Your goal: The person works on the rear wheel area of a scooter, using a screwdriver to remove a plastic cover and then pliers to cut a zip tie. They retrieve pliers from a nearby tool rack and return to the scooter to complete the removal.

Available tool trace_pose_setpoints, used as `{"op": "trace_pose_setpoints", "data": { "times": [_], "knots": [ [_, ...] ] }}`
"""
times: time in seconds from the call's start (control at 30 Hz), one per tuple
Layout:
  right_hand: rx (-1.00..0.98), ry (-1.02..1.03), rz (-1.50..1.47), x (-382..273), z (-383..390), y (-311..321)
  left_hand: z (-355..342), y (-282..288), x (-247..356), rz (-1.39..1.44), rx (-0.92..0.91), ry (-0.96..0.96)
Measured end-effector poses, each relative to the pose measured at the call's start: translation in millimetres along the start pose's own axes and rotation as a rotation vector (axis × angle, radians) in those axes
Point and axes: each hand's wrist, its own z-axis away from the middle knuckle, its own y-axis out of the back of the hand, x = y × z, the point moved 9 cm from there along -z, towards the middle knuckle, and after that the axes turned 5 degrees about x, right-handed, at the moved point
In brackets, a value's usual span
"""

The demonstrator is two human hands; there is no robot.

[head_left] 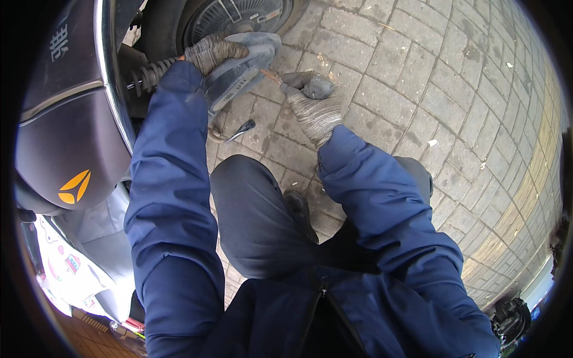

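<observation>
My left hand (215,53), in a grey knitted glove, curls over the upper edge of a grey plastic guard (242,80) beside a scooter wheel. A coil-spring shock absorber (149,76) lies just left of that wrist. My right hand (315,107), gloved the same way with dark coated fingers, is closed round a thin copper-coloured rod (270,75). The rod's tip points at the guard's right side; whether it touches cannot be told. Its other end is hidden in my fingers. On the paving below the guard lies a small tool with a dark end (242,129).
The scooter's dark body panel (68,146) with chrome trim stands close along my left arm. Its tyre and ribbed wheel hub (236,18) are at the top. Grey paving bricks (412,77) spread to the right, with a yellowish strip (525,197) farther out. My knees are bent beneath my arms.
</observation>
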Motion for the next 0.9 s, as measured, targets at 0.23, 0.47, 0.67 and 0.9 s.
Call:
{"op": "trace_pose_setpoints", "data": {
  "times": [0.23, 0.47, 0.67, 0.9],
  "knots": [
    [0.037, -0.157, -0.194, 19.9, 0.1, -1.9, -1.1, 3.8, 0.9, -0.055, -0.008, -0.041],
    [-0.040, -0.202, -0.403, 19.4, -7.5, -11.5, 0.1, 2.6, 2.9, -0.067, -0.023, -0.039],
    [-0.034, -0.003, 0.168, 1.4, -11.1, -1.2, -2.4, 8.4, 1.6, -0.159, 0.033, -0.058],
    [-0.260, -0.214, 0.226, -17.1, -58.9, 0.7, -6.8, 4.2, -1.8, -0.034, 0.025, -0.042]
  ]
}}
